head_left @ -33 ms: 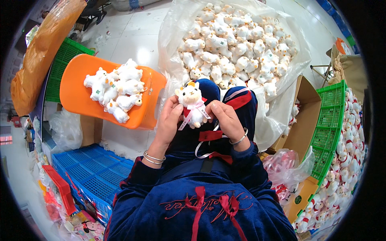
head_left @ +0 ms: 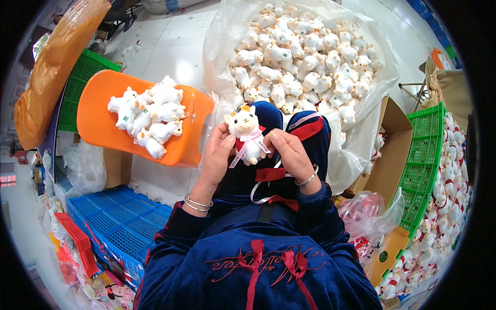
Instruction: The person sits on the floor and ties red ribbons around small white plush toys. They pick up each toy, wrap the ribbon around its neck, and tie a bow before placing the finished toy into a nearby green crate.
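A small white plush animal (head_left: 244,124) with yellow-orange ears is held upright, face toward me, above my lap. A pale pink ribbon bow (head_left: 252,136) sits at its neck, and red cloth shows behind it. My left hand (head_left: 218,151) closes on the toy's left side. On the other side, my right hand (head_left: 293,153) is closed, its thumb and fingertips pinching the bow's right end against the toy. A red cloth strip (head_left: 270,174) with white ribbon lies on my lap. Another red strip (head_left: 308,128) with pale ribbon rests on my right knee.
Several white plush animals (head_left: 166,112) lie on an orange stool (head_left: 95,113) at left. A large heap of them (head_left: 305,57) fills a clear plastic bag (head_left: 219,57) ahead. Blue crate (head_left: 116,217) stands lower left; cardboard box (head_left: 392,150) and green crate (head_left: 421,160) are at right.
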`<act>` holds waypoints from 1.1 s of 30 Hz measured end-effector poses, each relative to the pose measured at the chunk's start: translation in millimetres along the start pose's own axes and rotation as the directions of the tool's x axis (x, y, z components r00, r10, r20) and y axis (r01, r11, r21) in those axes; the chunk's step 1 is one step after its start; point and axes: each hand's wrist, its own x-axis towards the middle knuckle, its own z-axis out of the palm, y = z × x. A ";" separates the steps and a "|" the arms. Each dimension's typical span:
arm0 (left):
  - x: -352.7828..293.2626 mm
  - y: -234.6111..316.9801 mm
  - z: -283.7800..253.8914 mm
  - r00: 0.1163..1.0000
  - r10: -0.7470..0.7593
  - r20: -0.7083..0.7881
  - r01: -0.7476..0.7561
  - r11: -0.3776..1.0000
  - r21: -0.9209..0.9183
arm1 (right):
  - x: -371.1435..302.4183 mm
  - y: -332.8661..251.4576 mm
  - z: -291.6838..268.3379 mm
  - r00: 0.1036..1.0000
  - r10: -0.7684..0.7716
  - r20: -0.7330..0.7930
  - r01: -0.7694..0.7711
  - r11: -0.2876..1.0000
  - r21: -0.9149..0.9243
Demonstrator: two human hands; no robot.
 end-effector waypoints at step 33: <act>-9.8 12.1 11.5 0.996 0.077 0.037 -0.074 0.994 -0.080 | -17.4 -24.9 33.7 0.980 -0.175 -0.091 0.111 0.871 -0.479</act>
